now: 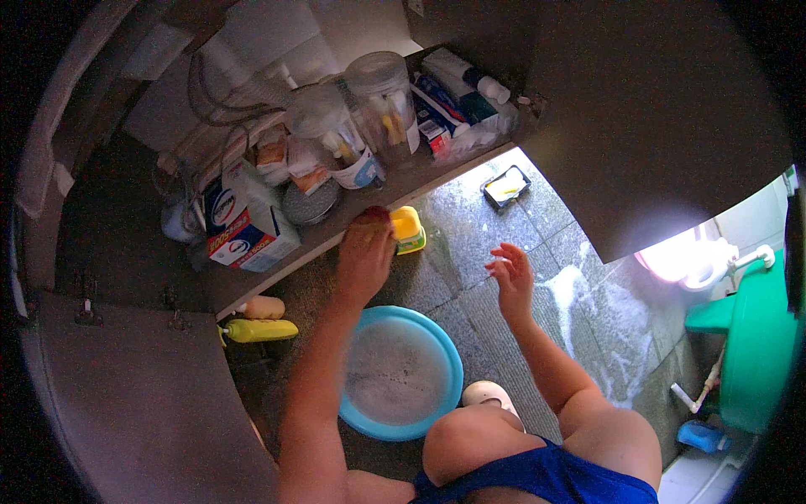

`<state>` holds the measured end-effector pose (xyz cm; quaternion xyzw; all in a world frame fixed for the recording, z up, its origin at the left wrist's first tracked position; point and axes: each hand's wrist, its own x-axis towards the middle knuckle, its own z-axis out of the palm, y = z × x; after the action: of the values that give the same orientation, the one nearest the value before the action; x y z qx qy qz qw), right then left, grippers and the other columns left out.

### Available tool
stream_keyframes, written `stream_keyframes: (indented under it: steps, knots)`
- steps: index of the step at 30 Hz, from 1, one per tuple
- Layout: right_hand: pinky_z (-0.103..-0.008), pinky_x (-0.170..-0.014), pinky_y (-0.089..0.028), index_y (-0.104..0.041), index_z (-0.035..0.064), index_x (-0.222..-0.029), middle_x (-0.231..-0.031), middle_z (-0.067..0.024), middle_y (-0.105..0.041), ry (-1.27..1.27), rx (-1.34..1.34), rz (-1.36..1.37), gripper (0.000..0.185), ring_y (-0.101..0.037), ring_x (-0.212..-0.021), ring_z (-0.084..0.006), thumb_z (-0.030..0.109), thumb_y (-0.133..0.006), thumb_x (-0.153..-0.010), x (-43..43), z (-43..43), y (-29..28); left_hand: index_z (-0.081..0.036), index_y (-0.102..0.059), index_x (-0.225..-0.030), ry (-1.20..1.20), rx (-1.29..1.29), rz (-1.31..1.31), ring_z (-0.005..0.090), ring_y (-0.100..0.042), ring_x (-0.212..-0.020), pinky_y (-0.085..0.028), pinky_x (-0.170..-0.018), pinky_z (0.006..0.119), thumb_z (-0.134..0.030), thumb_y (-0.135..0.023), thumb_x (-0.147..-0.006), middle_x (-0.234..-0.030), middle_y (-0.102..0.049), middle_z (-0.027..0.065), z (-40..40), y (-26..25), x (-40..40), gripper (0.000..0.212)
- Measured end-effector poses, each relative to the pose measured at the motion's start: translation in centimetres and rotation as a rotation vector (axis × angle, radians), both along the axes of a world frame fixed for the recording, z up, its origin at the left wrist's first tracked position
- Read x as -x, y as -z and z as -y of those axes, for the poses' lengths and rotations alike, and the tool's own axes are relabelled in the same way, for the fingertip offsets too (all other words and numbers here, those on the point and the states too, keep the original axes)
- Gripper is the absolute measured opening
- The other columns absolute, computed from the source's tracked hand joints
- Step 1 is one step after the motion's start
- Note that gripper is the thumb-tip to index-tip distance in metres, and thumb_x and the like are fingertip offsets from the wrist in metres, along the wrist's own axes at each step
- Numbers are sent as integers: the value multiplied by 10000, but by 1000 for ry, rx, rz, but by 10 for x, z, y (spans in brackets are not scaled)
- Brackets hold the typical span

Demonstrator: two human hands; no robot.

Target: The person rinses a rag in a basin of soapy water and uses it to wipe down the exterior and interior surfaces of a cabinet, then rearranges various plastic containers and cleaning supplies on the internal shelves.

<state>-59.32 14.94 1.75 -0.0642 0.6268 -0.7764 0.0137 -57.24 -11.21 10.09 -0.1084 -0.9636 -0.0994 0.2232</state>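
Observation:
My left hand is at the front edge of the cabinet shelf, its fingers bent and partly in shadow. Something dark red shows at its fingertips; whether it is gripped cannot be made out. Just right of those fingers stands a yellow tub with a green label. Over the tiled floor, my right hand is raised with its fingers apart and slightly curled, holding nothing. Between and below both arms sits a light blue basin of sudsy water. A black dish with a pale yellow block lies on the floor farther off.
On the shelf are a boxed product, a round tin, clear plastic jars and toothpaste boxes. Cabinet doors hang open at both sides. Bottles lie at left; foam and a green tub are at right.

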Motion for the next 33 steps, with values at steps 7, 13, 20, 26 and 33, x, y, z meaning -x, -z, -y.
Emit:
stream_keyframes:
  steps: [7, 13, 20, 26, 33]
  knots:
    - [-252, -694, -454, -476, 52, -1145, -999, -74, -576, 47, 122, -86, 259, -573, -792, -129, 114, -506, -895, 30, 30, -23, -23, -536, -1053, 105, 36, 70, 321, -540, -974, -392, -902, 418, -160, -534, -838, -1038, -569, 177, -55, 9, 81, 255]
    - [-258, -723, -454, -487, 45, -1126, -976, -73, -576, 53, 145, -23, 285, -565, -807, -136, 214, -528, -900, 43, 43, -13, -20, -547, -1084, 130, 65, 39, 298, -553, -1012, -386, -953, 396, -114, -582, -793, -1067, -589, 162, -72, 14, 108, 308]
    - [-240, -712, -445, -501, 51, -1112, -982, -51, -588, 8, 78, -52, 240, -567, -828, -120, 133, -536, -889, 48, 48, 6, -66, -555, -997, 77, -34, 1, 327, -555, -930, -443, -826, 408, -45, -479, -826, -992, -583, 146, -4, 15, 43, 188]
    - [-335, -902, -387, -429, 75, -1230, -1249, -108, -436, -212, -54, 23, 432, -414, -1162, -214, 219, -592, -857, 22, 56, 2, -6, -549, -1083, -136, -230, 105, 356, -556, -958, -429, -844, 419, -104, -488, -856, -1033, -580, 202, -27, -22, -8, 255]
    - [-408, -1057, -178, -220, 103, -1393, -1441, -119, -196, -382, 130, 98, 658, -203, -1322, -265, 393, -517, -882, 6, 63, 16, 17, -534, -1111, -9, -532, -47, 343, -566, -949, -425, -843, 388, -111, -425, -894, -1026, -574, 221, -90, -40, -12, 274]
